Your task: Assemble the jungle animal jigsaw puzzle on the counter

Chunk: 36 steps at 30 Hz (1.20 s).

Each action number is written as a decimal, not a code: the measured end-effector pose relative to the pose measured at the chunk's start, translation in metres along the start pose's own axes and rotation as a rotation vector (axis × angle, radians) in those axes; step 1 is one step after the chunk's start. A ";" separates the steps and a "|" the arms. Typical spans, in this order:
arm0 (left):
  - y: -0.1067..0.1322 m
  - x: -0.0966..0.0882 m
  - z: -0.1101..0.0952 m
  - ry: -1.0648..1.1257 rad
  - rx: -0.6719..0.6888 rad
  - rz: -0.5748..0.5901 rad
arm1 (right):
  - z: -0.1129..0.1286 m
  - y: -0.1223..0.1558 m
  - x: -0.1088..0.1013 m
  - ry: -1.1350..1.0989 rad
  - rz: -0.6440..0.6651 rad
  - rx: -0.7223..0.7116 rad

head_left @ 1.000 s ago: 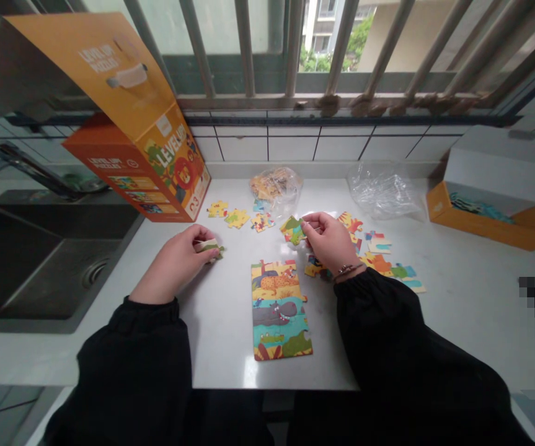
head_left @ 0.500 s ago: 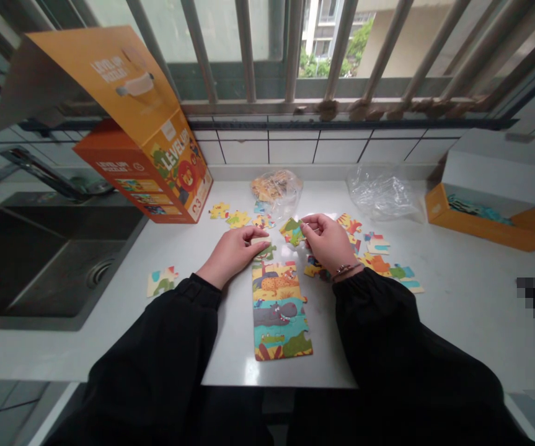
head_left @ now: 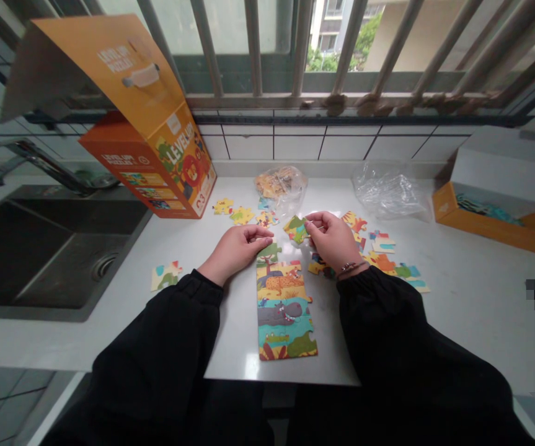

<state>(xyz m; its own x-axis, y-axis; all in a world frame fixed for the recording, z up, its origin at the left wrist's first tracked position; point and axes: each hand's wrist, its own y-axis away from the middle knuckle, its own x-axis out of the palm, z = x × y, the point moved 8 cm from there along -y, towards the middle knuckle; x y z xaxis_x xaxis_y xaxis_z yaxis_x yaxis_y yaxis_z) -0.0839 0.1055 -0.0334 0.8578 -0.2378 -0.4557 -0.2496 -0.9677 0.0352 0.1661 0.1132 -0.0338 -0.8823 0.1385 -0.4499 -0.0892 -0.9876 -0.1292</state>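
The left hand [head_left: 234, 246] rests, fingers together, at the top of the assembled jigsaw puzzle [head_left: 283, 310]. The right hand [head_left: 331, 240] pinches a puzzle piece [head_left: 296, 229] just beyond it.

A single head-worn camera sits close above the table [head_left: 476, 334], facing forward and down at the left hand [head_left: 234, 251] and right hand [head_left: 332, 241], with the barred window [head_left: 230, 37] beyond.

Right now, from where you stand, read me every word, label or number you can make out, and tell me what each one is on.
"LEVEL UP" on the front of the orange puzzle box.
"LEVEL UP PUZZLES" on the box's open flap.
"LEVEL UP PUZZLES" on the box's side panel.
A mark ending in "3" at the box's lower front corner; the rest is unclear.
Too small to read: the logo above the front title and the mark on the orange tray.
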 end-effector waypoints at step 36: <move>0.038 0.013 -0.051 -0.646 0.379 0.035 | -0.003 0.000 0.002 0.000 0.011 0.001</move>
<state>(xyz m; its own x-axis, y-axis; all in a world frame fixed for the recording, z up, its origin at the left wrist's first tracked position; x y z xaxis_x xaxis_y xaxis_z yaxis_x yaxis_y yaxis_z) -0.0593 0.0616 0.0076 0.4412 -0.0587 -0.8955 -0.5097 -0.8377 -0.1962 0.1655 0.1137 -0.0370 -0.8832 0.1276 -0.4513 -0.0799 -0.9892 -0.1232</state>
